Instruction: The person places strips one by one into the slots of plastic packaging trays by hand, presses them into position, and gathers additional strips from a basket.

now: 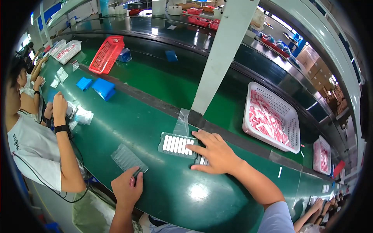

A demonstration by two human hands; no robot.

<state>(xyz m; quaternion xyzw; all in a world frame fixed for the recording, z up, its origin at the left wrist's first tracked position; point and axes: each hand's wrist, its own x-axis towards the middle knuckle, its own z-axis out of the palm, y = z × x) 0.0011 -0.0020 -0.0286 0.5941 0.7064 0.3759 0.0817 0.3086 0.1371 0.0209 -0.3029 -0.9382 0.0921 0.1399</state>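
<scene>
My left hand (127, 189) is closed, with a small pink piece (133, 181) showing between thumb and forefinger. Its forefinger reaches the near corner of a clear plastic tray (126, 156) with moulded slots, and no white sticks show in this tray. To the right, my right hand (218, 154) is spread palm down, fingertips at the right end of a second clear tray (160, 147) holding a row of several white sticks (176, 144). Under its fingers, part of another tray with white pieces (201, 160) shows. A clear plastic bag (182, 123) lies just behind the filled tray.
A white basket of pink-and-white sticks (247, 116) stands back right, with a smaller one (329, 155) beyond. A pale post (221, 58) rises behind my right hand. Blue packets (104, 90) and a red basket (107, 54) lie far left. A co-worker (37, 151) sits left.
</scene>
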